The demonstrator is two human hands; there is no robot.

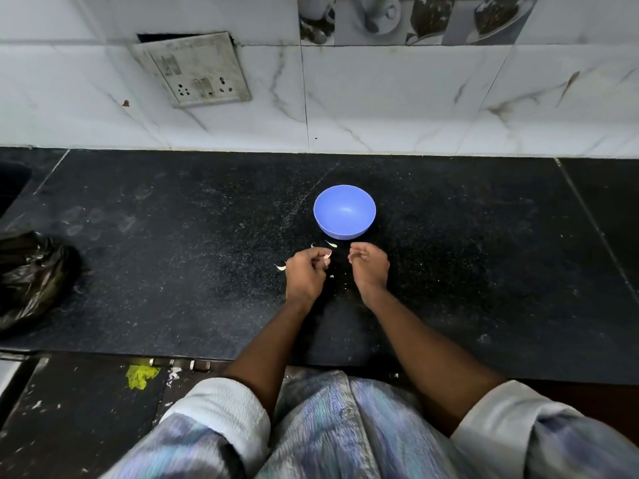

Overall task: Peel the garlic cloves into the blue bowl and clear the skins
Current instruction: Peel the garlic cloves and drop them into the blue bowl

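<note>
Left hand (306, 276) pinches a garlic clove (326, 254) near the blue bowl (344, 211) for peeling; right hand (368, 267) curls, its grip's contents unclear.

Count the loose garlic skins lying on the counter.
3: one left of the left hand at, two between the hands and blue bowl at and. Hands may hide more.
</note>
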